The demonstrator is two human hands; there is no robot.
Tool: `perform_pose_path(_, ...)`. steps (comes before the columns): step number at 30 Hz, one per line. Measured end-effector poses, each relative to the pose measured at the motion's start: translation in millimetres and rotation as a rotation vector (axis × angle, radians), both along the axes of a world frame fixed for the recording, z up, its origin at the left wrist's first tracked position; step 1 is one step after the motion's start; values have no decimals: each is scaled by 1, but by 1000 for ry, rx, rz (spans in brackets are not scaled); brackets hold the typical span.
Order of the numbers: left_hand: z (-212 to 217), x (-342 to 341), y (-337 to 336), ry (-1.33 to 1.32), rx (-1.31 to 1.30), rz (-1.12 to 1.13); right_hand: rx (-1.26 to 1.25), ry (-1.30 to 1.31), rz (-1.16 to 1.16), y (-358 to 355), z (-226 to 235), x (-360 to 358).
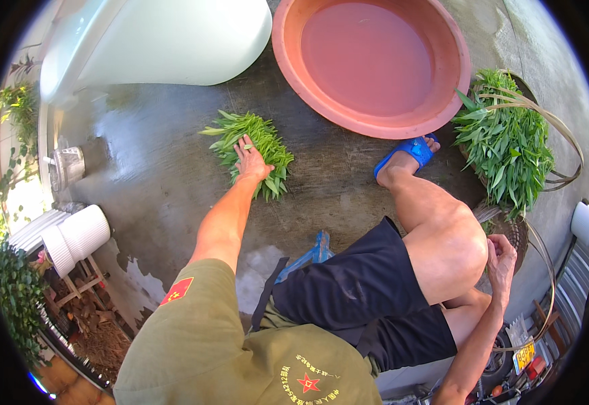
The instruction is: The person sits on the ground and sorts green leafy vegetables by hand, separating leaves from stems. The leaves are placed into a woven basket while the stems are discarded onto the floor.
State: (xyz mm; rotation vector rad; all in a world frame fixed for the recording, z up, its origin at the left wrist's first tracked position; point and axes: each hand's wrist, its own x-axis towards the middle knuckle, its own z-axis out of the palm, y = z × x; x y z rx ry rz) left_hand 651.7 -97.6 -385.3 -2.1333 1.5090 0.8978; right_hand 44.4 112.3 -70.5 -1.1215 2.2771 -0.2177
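A pile of long-leaved greens (267, 138) lies on the wet floor, ahead and a little left. My left hand (250, 162) rests on top of it, palm down, its fingers stretched out over the stems and leaves. A small piece of green shows across one finger. Beside my bent knee, my right hand (501, 256) has its fingers curled in and closed. Whatever may be inside them is hidden. Farther right, a basket is heaped with darker leafy greens (507, 142), with thin bent strips forming its handle (571, 145).
A large reddish-brown tub (456, 81) of water stands ahead, close to my foot in a blue sandal (412, 155). At far left is a big pale container (166, 47). A metal pot (68, 167) and white ribbed planter (78, 236) stand left. Blue plastic (318, 250) lies by my shorts.
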Motion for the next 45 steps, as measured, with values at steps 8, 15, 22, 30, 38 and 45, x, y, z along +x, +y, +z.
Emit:
perform_pose_path(8,39,0,-10,-22,10,-60,108,70,88,4,14,23)
perform_pose_path(15,83,50,11,108,-292,25,8,92,152,3,31,24)
perform_pose_path(22,91,123,52,201,-376,506,-33,91,182,-1,51,16)
perform_pose_path(30,91,22,80,581,-41,-95,-93,98,180,4,90,-25)
perform_pose_path(38,209,-293,-22,960,-203,-539,-400,183,-37,38,88,-71)
perform_pose_path(45,254,-554,-48,1001,-147,-959,-281,73,61,80,98,-81)
